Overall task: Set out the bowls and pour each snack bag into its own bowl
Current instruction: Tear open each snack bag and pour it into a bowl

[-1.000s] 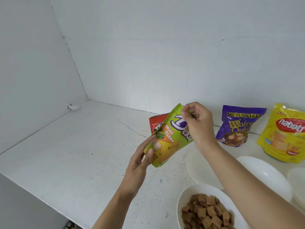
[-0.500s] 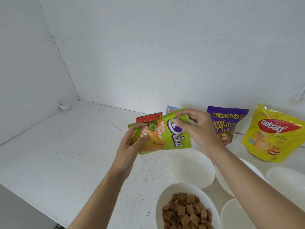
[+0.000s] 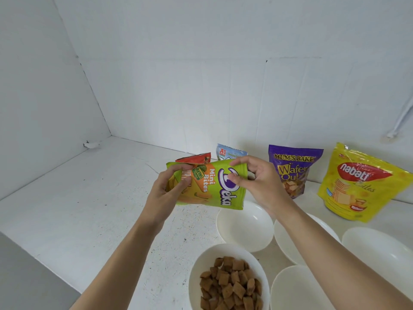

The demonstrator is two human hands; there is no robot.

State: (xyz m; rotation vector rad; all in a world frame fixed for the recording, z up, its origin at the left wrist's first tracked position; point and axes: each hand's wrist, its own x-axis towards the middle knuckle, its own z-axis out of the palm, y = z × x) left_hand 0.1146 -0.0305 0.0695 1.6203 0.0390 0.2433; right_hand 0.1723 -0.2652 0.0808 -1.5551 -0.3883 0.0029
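**A:** What takes up most of the frame?
**B:** A white counter (image 3: 78, 209). At bottom centre sits a white bowl (image 3: 196, 265) of brown square snacks (image 3: 230, 285).
**A:** Where's the Deka Mini Bites bag (image 3: 214, 186)?
**B:** Mid-frame, turned sideways, just above an empty bowl (image 3: 243, 227). The left hand (image 3: 163, 195) grips its left end with curled fingers. The right hand (image 3: 261, 186) pinches its right end.

green snack bag (image 3: 212, 189) turned sideways, left grip (image 3: 164, 195) now curled round its end
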